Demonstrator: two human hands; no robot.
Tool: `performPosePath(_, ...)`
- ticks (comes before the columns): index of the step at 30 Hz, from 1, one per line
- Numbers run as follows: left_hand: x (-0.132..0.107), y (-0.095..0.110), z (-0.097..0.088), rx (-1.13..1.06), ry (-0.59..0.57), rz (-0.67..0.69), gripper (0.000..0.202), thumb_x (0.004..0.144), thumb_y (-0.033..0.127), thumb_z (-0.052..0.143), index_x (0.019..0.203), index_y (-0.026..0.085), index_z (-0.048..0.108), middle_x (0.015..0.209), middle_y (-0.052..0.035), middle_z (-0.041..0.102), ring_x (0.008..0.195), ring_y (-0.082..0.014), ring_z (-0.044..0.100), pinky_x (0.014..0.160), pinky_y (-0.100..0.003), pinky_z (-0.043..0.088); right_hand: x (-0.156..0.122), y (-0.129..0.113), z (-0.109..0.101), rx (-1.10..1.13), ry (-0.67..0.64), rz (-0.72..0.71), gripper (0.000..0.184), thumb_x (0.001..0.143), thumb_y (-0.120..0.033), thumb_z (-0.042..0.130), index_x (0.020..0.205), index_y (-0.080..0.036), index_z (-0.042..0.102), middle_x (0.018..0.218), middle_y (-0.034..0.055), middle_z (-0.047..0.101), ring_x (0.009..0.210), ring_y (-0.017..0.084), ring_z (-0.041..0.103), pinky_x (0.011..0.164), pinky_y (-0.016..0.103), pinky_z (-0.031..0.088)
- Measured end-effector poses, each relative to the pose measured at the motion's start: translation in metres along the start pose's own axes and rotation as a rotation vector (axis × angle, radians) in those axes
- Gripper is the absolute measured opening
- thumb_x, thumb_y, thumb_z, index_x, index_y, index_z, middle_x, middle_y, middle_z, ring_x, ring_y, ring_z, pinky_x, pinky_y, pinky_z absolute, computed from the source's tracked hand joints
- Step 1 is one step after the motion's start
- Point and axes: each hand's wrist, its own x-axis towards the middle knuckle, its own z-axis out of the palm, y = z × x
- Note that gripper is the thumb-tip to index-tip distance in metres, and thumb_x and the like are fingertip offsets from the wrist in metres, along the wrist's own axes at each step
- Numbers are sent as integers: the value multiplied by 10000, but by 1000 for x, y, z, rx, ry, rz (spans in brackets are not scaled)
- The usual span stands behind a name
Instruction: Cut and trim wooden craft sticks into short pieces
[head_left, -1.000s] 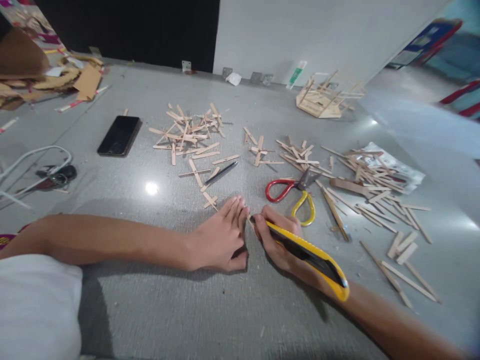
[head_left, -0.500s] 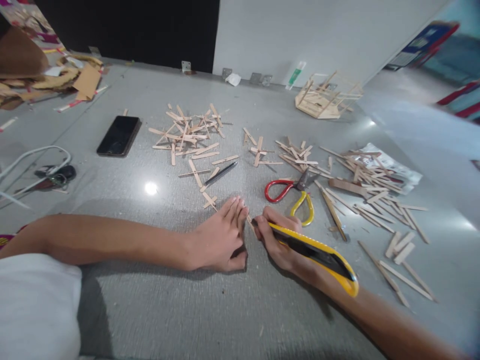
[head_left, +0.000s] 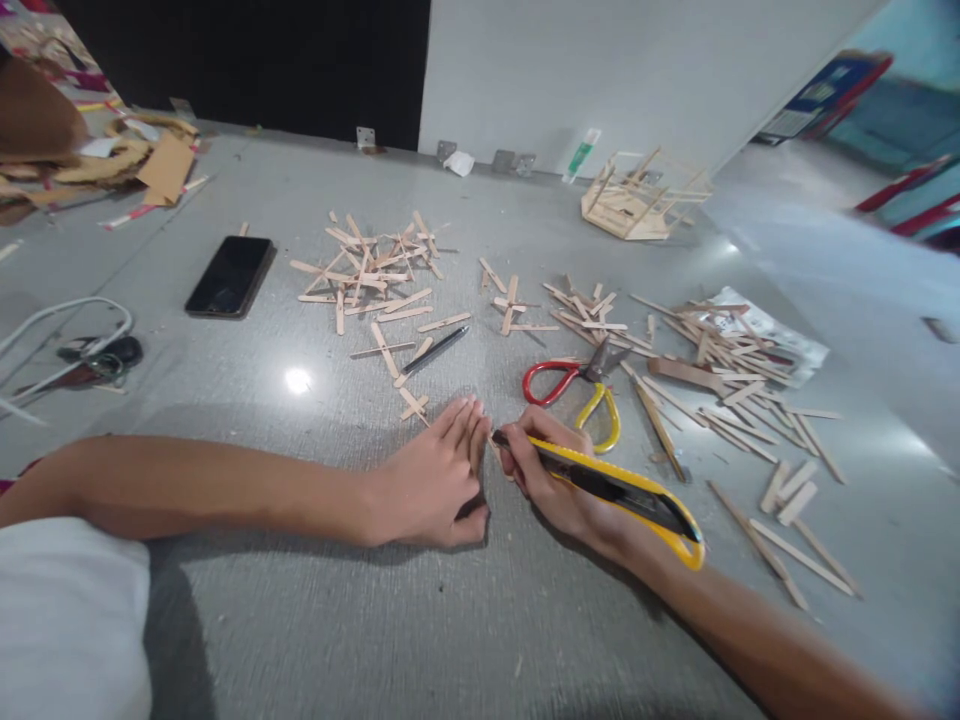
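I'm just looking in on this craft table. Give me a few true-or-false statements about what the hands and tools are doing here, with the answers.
1. The right hand holds a yellow utility knife. True.
2. The left hand lies flat, pressing down a thin wooden stick. True.
3. The red and yellow scissors are in the left hand. False: they lie on the table, beyond the right hand.
4. The black phone lies among the sticks on the right. False: it lies far left.
5. A dark pen lies beyond the left hand. True.
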Motion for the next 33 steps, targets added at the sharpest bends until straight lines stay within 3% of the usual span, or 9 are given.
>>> performPosePath(7,0,0,1,20,-1,0,872,1018,555,403,1458,-191,510,1475,-387,543,1471,-475,491,1274,-540,251,4,-4,0,-63,10,-52,440,1084,-447,502,693,-246,507,581,-36,582,506,134,541,540,284,420)
performPosePath(12,2,0,1,21,-6,-4,866,1017,560,397,1457,-174,523,1490,-369,544,1481,-459,485,1282,-538,245,4,-4,1,-114,23,-82,450,1065,-464,499,672,-261,421,566,-49,474,490,140,447,521,304,359)
performPosePath(19,3,0,-4,62,-34,12,858,1018,555,404,1470,-166,516,1503,-376,529,1460,-480,503,1260,-561,280,2,-7,-2,-96,-63,-102,416,1066,-459,494,711,-276,378,554,-63,405,461,142,398,511,312,330)
performPosePath(25,3,1,-2,48,-14,20,834,1010,520,446,1431,-193,539,1498,-402,515,1448,-514,499,1254,-581,281,1,-2,-3,-144,-55,-116,397,1069,-398,456,700,-268,392,524,-57,482,451,128,456,523,290,347)
performPosePath(33,1,1,2,51,10,11,887,1000,556,434,1446,-207,510,1461,-409,545,1448,-504,504,1263,-566,270,0,-2,-4,-76,8,-96,444,1095,-445,456,693,-256,473,560,-38,557,493,142,525,557,304,403)
